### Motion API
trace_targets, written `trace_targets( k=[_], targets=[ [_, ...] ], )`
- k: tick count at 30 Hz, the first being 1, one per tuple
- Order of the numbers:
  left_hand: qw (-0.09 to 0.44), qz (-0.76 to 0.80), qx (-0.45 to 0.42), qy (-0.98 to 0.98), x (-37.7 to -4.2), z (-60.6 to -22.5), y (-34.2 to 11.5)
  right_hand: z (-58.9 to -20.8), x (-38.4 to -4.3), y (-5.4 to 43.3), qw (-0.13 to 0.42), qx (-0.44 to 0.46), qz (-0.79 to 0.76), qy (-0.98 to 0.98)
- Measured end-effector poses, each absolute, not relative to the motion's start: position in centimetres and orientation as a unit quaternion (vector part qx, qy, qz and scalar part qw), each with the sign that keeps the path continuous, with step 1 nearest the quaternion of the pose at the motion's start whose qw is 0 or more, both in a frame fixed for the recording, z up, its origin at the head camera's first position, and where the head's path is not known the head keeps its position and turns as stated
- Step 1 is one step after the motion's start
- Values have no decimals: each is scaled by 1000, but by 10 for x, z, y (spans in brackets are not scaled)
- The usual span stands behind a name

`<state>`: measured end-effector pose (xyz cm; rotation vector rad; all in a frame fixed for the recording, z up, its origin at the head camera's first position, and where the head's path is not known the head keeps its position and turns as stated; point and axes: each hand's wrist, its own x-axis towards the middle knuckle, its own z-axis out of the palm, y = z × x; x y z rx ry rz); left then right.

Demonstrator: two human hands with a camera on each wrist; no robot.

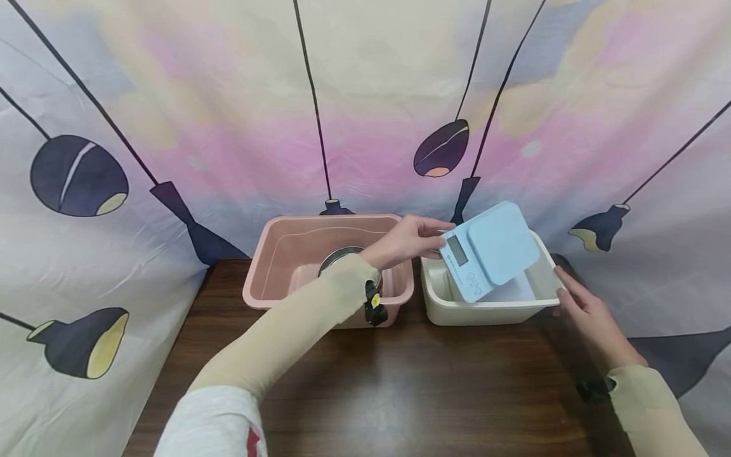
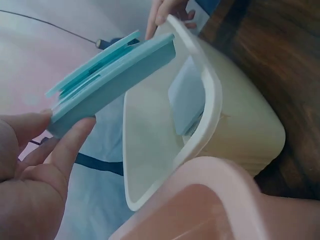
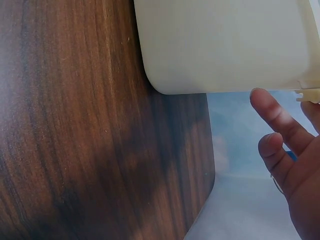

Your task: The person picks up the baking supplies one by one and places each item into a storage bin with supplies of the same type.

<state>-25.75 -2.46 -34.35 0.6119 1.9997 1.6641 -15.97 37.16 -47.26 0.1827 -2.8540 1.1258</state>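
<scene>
My left hand [image 1: 407,242] pinches a light blue kitchen scale [image 1: 495,244] by its left edge, thumb on one side and fingers on the other. The scale is tilted above a white plastic bin [image 1: 480,313], its small display facing up. At the bin's right end, my right hand [image 1: 591,317] holds the rim; in the right wrist view some of its fingers [image 3: 280,120] stay apart from the wall. Inside the bin lies a pale, flat-sided object [image 2: 187,95], partly hidden by the scale in the head view.
A pink plastic bin [image 1: 259,266] stands left of the white one, holding a round metal-rimmed object [image 1: 341,252] partly covered by my left forearm. Both bins are on a dark wooden table [image 1: 434,387]. A cloth printed with lamps [image 1: 365,127] hangs behind.
</scene>
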Motion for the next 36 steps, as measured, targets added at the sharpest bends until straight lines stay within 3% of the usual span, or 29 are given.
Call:
trace_targets(
  k=[17,26,36],
  targets=[
    [115,544,151,818,-265,-369,33,-473,-160,372,35,59,375,-925],
    [131,577,118,798,-261,-387,43,-473,-161,371,29,45,380,-923],
    [98,558,92,819,-263,-400,54,-475,-161,370,28,40,374,-926]
  ],
)
